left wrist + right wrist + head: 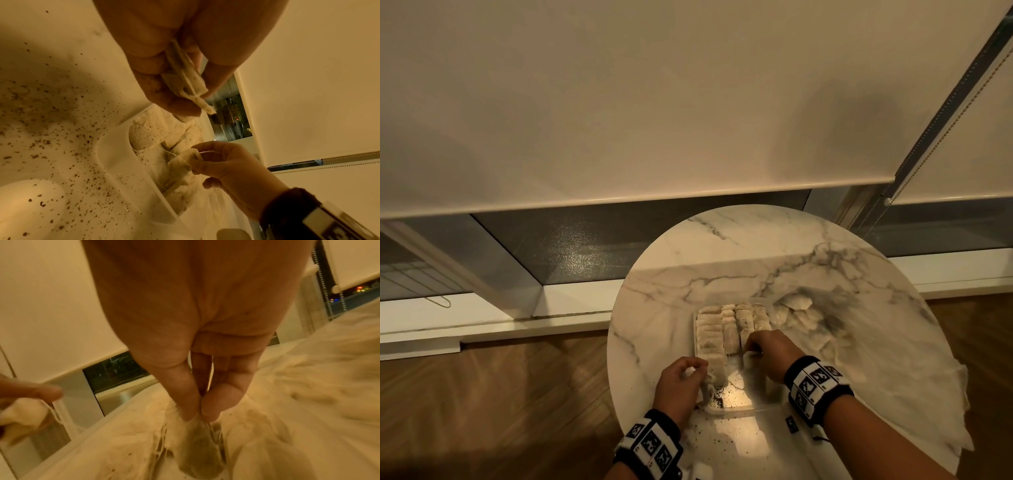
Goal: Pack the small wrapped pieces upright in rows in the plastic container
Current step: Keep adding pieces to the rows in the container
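Note:
A clear plastic container [736,409] stands on the round marble table [722,240], its far half filled with rows of upright pale wrapped pieces [726,325]. My left hand [697,371] hovers at the container's near left corner and pinches one wrapped piece [186,81] between thumb and fingers. Over the container's near right part, my right hand [751,349] pinches the top of another wrapped piece [197,434] that hangs down inside. The container's near half shows bare floor with dark specks.
A loose heap of wrapped pieces [804,318] lies on the table just right of the container. Dark crumbs [61,129] are scattered on the marble near the container. A window with lowered roller blinds [619,102] rises behind the table. Wooden floor [482,394] lies below left.

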A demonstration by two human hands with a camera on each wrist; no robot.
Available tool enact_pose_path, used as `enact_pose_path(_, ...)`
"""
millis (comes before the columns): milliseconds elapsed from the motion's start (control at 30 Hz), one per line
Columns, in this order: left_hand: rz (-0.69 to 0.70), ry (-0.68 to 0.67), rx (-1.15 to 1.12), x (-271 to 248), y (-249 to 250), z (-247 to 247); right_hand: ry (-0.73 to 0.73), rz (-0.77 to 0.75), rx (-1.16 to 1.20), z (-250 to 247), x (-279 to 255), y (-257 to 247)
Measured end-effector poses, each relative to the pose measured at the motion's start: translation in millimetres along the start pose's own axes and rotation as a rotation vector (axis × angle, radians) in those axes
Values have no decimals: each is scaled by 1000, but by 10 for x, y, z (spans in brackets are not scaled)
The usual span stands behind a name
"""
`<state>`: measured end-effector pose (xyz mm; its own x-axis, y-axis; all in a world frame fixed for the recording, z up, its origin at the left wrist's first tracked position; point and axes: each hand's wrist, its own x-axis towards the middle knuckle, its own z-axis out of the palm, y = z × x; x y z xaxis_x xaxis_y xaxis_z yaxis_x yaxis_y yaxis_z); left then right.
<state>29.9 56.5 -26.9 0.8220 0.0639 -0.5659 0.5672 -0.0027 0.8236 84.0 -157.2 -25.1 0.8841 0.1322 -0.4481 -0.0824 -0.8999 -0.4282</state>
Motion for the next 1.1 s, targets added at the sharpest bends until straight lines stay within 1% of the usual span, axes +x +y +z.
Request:
enact_pose_path(233, 8, 9, -9, 16, 28, -24, -16, 64, -92, -24, 249, 8)
enact_pose_path(400, 16, 8, -10, 1, 73, -41, 33, 94, -129, 9, 349, -1)
enact_pose_path(567, 11, 7, 6, 35, 58, -29, 80, 91, -146, 35, 391, 33)
enact_pose_path(867, -6, -20, -15, 1, 140, 37, 106, 84, -110, 29, 432, 120)
enact_pose_path(967, -4, -32, -23, -3, 150, 47, 145, 91, -91, -19, 341, 123)
enact_pose_path(1033, -21, -47, -48, -1, 159, 54, 215, 98, -57, -42, 213, 92)
enact_pose_path(1100, -54, -67, -105, -9, 175, 57, 285, 107, 39, -31, 33, 36)
